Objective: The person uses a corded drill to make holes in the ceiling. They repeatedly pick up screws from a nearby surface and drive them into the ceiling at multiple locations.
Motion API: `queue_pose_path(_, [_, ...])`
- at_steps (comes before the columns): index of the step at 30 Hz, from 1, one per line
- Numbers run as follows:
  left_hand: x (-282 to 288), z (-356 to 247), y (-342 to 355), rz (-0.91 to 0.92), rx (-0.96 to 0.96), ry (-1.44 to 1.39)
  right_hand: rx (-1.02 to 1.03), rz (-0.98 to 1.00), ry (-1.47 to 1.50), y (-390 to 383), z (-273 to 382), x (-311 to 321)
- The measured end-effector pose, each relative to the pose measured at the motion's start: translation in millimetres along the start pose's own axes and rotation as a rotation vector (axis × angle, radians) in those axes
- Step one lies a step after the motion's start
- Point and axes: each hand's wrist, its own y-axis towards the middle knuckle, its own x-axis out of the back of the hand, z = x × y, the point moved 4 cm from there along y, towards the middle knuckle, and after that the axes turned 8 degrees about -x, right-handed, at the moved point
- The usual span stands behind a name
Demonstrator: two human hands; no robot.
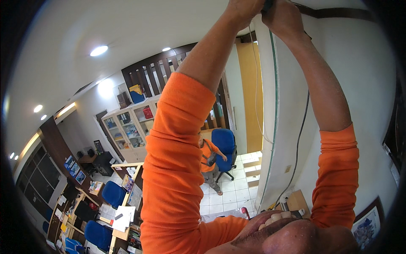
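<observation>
Both arms, in orange sleeves, reach up to the picture's top edge. My left hand (247,12) is cut off by that edge, and its fingers do not show clearly. Close beside it, my right hand (284,20) is closed around a black object (267,5). Only a small part of this object shows between the hands, too little to tell its kind. A black cord (303,122) hangs along the white wall behind my right forearm. Below the hands, a thin pale wire (256,84) dangles by the wall's edge.
A person (209,158) in an orange top stands on the tiled floor beside a blue office chair (224,146). Glass-front cabinets (131,127) line the back. Desks with papers (123,218) and more blue chairs (113,194) fill the lower left. A cardboard box (298,200) sits lower right.
</observation>
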Motion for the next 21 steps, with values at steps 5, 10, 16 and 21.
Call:
queue_pose_path(5, [3,1,4,-0.002,0.012,0.011,0.021,-0.015,-0.015,1,-1,-2])
queue_pose_path(10, [2,-3,-1,0.024,0.017,-0.039,0.052,-0.025,-0.008,2,2,-2])
queue_pose_path(16, [4,-8,2,0.041,0.034,0.021,0.038,0.017,-0.120,11,2,-8])
queue_pose_path(21, [9,4,11,0.019,0.016,0.045,0.032,-0.018,-0.071,10,6,-7])
